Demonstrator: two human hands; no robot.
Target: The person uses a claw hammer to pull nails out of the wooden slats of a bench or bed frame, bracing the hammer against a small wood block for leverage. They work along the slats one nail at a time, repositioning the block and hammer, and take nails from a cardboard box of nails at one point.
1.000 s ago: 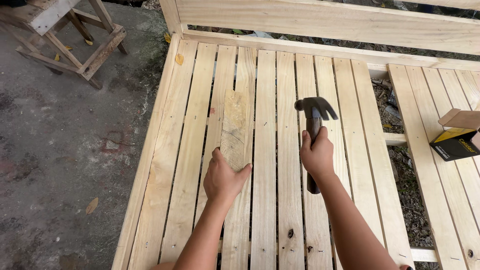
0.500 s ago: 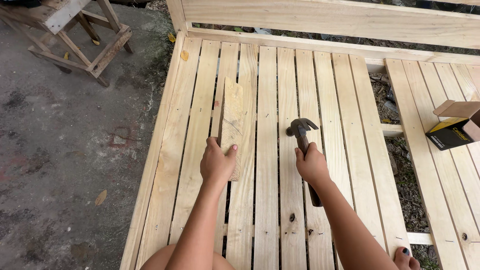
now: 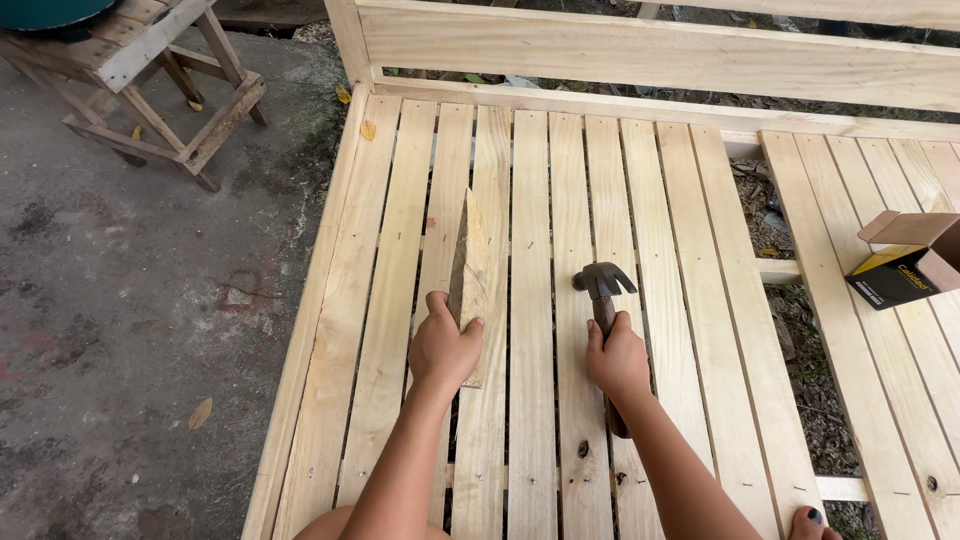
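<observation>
My left hand (image 3: 443,345) grips a short loose piece of wood (image 3: 470,260) and tilts it up on its edge over the pale slats of a wooden frame (image 3: 530,200). My right hand (image 3: 617,358) is closed around the handle of a claw hammer (image 3: 602,282). The dark hammer head rests low on the slats, just right of the raised wood piece. Both forearms reach in from the bottom edge.
An open cardboard box (image 3: 915,258) sits on the slats at the right. A rough wooden stool (image 3: 150,70) stands on the concrete floor at the upper left. The frame's tall side board (image 3: 650,55) runs along the far edge. Bare ground shows through a gap at right.
My left hand has closed on the short wood piece and tipped it up off the slats. The hammer has come down from raised to resting on the slats.
</observation>
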